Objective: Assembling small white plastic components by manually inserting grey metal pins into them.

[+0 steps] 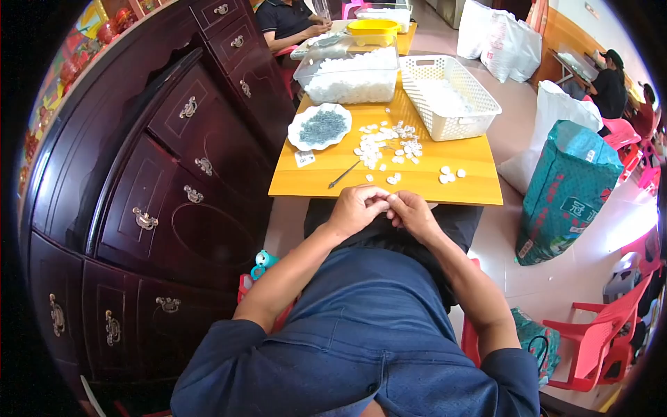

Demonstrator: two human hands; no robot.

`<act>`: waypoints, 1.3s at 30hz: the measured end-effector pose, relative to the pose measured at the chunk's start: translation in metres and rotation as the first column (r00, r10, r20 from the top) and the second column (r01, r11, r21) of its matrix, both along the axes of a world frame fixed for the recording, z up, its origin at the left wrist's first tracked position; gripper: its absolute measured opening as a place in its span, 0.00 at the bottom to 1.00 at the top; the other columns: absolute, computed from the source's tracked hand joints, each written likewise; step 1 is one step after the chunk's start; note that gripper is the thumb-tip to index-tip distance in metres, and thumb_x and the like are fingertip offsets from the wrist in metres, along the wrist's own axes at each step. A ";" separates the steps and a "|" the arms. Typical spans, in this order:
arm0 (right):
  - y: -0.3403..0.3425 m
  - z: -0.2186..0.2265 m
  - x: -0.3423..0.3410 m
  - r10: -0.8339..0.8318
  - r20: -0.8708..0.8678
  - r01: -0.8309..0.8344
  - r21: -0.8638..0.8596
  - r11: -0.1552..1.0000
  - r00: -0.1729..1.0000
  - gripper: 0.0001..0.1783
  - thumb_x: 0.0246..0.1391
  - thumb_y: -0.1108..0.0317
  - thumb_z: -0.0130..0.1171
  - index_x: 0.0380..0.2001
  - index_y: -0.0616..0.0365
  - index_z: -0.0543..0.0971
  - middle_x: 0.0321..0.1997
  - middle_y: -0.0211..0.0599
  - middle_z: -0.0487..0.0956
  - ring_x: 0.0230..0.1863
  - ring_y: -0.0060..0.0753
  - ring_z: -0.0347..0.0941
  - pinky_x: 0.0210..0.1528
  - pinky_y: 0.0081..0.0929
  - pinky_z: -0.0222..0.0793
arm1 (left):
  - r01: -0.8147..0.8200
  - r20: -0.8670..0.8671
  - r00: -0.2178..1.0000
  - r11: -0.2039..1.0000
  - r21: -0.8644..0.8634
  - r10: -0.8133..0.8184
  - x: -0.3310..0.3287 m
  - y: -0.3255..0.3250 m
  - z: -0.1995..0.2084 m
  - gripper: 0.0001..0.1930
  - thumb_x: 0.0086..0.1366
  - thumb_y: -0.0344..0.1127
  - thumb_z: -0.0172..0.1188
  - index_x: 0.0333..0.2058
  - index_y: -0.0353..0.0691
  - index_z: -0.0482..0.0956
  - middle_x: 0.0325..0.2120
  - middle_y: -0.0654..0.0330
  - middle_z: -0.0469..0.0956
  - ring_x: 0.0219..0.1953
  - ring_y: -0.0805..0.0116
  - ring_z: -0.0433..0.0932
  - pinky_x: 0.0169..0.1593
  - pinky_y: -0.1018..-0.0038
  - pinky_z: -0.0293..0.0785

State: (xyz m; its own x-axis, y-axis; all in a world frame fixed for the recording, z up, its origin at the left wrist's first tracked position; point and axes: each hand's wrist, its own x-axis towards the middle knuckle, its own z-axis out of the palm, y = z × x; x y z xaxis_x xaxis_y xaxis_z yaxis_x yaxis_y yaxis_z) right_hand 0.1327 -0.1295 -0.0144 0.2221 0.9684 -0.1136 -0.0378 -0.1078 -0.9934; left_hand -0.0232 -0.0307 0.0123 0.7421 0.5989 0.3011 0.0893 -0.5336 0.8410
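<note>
Just off the near edge of the yellow table [299,184], my left hand [358,210] and my right hand [414,214] meet, fingertips pinched together. Whatever they hold is too small and hidden to make out. Small white plastic-looking pieces [375,147] lie scattered on the tabletop ahead of them, with a few apart at the right [445,178]. To the left of the pile is a thin dark pointed tool [344,175]. A white scalloped plate [294,133] holds a heap of tiny dark grey-blue parts [323,128].
Behind the plate stands a clear bin [351,90] of white pieces, beside a white perforated basket [451,128]. A dark wooden cabinet [167,174] lines the left. At right are a green sack [566,187] and red chair [590,333]. Another person [285,21] sits beyond the table.
</note>
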 end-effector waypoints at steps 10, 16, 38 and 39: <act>0.005 0.008 -0.009 0.014 0.025 -0.012 -0.044 0.999 1.000 0.17 0.69 0.58 0.52 0.34 0.59 0.79 0.26 0.26 0.78 0.24 0.17 0.70 0.28 0.17 0.67 | -0.074 0.061 0.995 0.997 -0.016 0.075 -0.012 0.007 -0.006 0.04 0.60 0.28 0.66 0.32 0.33 0.83 0.22 0.59 0.82 0.22 0.77 0.78 0.29 0.76 0.74; 0.027 0.018 -0.004 0.043 0.107 -0.038 -0.051 0.998 0.993 0.16 0.67 0.59 0.54 0.34 0.61 0.80 0.26 0.31 0.79 0.25 0.25 0.74 0.30 0.24 0.71 | -0.122 0.087 0.988 0.992 -0.044 0.126 -0.015 0.018 -0.009 0.04 0.62 0.28 0.64 0.32 0.33 0.81 0.22 0.58 0.81 0.23 0.75 0.77 0.29 0.75 0.73; 0.083 0.022 -0.006 -0.120 0.944 -0.037 0.138 0.990 0.308 0.08 0.57 0.63 0.60 0.34 0.57 0.77 0.37 0.49 0.82 0.38 0.55 0.81 0.40 0.47 0.76 | -0.214 0.190 0.958 0.976 -0.033 0.217 -0.024 0.039 -0.012 0.03 0.67 0.27 0.59 0.34 0.33 0.78 0.21 0.67 0.75 0.21 0.82 0.70 0.27 0.80 0.69; 0.075 0.025 -0.005 -0.119 0.944 -0.038 0.137 0.990 0.308 0.08 0.57 0.63 0.60 0.34 0.57 0.77 0.37 0.49 0.82 0.38 0.55 0.81 0.40 0.47 0.76 | -0.218 0.190 0.958 0.976 -0.008 0.216 -0.023 0.037 -0.012 0.04 0.67 0.27 0.59 0.34 0.33 0.78 0.21 0.67 0.76 0.21 0.82 0.71 0.27 0.79 0.69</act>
